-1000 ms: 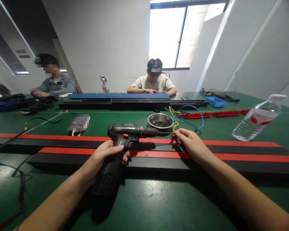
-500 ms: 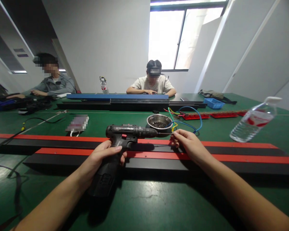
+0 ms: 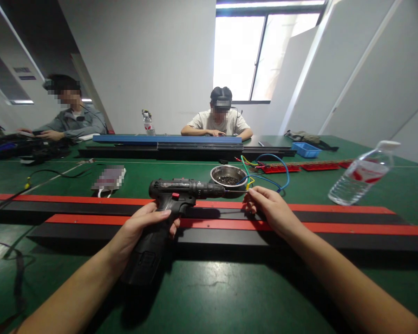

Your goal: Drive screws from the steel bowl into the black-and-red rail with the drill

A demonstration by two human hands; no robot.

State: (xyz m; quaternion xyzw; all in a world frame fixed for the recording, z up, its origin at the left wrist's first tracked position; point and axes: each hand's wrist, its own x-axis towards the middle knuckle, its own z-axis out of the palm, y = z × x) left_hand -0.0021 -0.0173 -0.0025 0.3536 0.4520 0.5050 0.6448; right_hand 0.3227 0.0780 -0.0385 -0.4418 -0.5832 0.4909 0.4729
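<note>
My left hand (image 3: 148,222) is wrapped round the grip of a black cordless drill (image 3: 167,199), which points to the right. A long thin driver bit (image 3: 234,191) sticks out of its chuck. At the bit's far end, my right hand (image 3: 264,202) is closed in a pinch; the fingers hide the tip, so whether a small screw is there too I cannot tell. Just behind the bit stands a steel bowl (image 3: 216,175) of small dark screws. Below both hands lie two long black bars with red top strips (image 3: 230,225).
A tilted water bottle (image 3: 360,176) is at the right. Beyond the bowl are coloured wires (image 3: 288,169), red trays (image 3: 282,169) and a blue bin (image 3: 306,150). A phone (image 3: 109,178) lies left. Long blue and black profiles (image 3: 167,139) cross the far side, where two people sit.
The view has shifted slightly, so most things sit a little further left. Both hands keep their hold on the drill and at the bit's end. The person at far left has moved their hands.
</note>
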